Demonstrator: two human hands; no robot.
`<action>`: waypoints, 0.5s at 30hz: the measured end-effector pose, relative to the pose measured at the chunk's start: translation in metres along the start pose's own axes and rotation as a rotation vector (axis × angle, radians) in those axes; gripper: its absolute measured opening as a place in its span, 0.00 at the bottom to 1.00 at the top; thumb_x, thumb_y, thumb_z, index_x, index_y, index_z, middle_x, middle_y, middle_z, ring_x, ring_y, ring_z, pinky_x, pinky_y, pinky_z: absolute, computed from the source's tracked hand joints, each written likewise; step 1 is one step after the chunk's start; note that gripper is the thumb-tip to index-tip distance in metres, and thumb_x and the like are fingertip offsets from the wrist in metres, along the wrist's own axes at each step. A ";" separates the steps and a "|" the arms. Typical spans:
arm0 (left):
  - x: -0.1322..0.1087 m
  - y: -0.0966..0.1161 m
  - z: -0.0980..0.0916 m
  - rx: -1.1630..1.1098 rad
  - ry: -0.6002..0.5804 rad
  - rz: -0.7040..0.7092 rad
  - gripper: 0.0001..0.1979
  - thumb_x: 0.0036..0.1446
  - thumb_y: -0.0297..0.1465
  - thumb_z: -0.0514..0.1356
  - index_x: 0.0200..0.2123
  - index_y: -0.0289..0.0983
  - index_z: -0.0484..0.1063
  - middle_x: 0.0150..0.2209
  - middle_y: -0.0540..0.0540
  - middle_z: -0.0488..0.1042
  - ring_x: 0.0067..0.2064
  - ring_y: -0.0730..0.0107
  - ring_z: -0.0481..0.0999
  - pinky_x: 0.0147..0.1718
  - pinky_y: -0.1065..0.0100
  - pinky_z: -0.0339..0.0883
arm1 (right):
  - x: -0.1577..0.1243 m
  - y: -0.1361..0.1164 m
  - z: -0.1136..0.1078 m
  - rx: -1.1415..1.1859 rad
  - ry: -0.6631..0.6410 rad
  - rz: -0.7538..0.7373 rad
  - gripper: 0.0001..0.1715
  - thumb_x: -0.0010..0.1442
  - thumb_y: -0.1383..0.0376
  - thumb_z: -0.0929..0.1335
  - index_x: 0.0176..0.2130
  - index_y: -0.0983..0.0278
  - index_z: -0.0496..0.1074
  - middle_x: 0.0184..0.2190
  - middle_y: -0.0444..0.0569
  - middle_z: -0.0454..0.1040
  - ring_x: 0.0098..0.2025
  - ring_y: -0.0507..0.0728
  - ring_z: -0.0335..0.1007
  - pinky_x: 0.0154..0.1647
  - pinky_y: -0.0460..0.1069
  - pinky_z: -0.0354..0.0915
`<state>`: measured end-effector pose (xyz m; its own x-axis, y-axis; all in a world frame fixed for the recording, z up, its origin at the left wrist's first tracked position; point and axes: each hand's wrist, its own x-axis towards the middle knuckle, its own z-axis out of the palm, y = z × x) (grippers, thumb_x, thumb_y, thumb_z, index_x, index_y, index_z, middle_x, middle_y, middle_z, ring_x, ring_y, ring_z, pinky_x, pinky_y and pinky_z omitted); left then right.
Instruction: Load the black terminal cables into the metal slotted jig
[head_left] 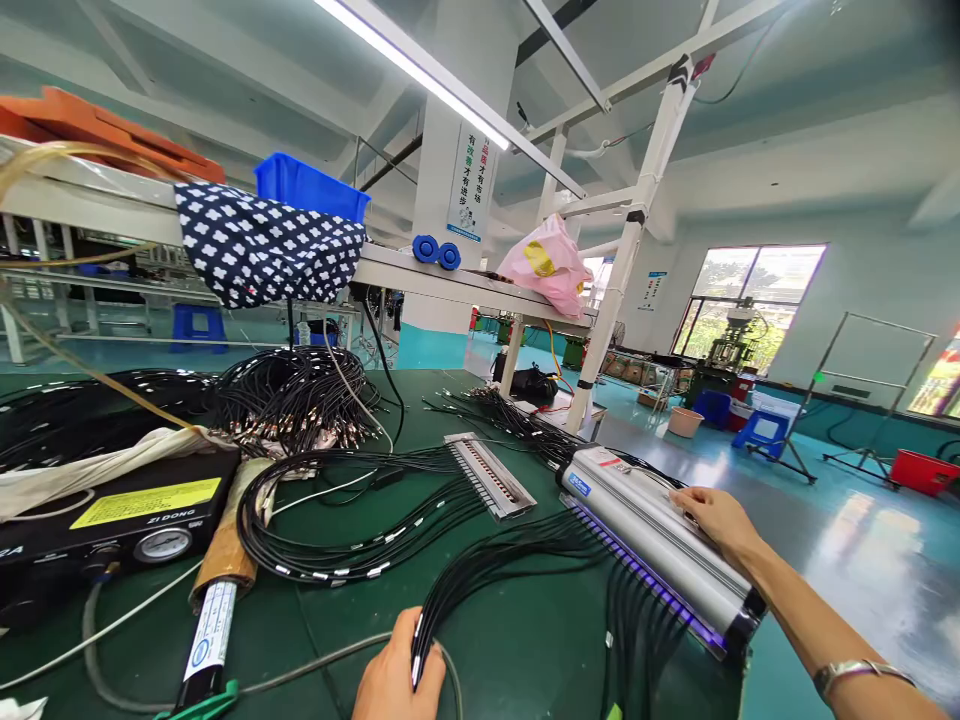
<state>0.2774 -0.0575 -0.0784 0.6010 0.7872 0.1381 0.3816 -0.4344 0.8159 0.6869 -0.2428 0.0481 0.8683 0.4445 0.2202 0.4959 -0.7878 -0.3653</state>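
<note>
My left hand (396, 675) is closed around a bundle of thin black cables (487, 570) at the near edge of the green table. The cables fan out to the right, and their ends lie under a long silver lamp unit (652, 540) that glows violet along its underside. My right hand (716, 515) rests flat on top of that lamp unit, fingers stretched out. A metal comb-like cable fixture (491, 475) lies just behind the bundle.
A black box with a gauge and yellow label (112, 520) sits at left, with a brown-wrapped tube (221, 575) beside it. Coils of black cables (292, 400) lie behind. A shelf above carries a dotted cloth (266, 250), blue bin (311, 187) and pink bag (547, 262). The table edge drops off at right.
</note>
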 end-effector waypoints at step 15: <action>0.000 -0.007 0.012 0.053 0.089 0.030 0.17 0.61 0.28 0.44 0.49 0.33 0.64 0.36 0.44 0.79 0.40 0.59 0.79 0.38 0.68 0.65 | -0.047 -0.157 0.062 -0.051 -0.029 -0.273 0.11 0.67 0.60 0.67 0.44 0.65 0.72 0.45 0.49 0.74 0.45 0.58 0.72 0.49 0.58 0.68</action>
<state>0.2833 -0.0602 -0.0911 0.5488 0.8083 0.2132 0.4022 -0.4789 0.7803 0.5692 -0.1138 0.0393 0.7025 0.6552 0.2777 0.7114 -0.6569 -0.2498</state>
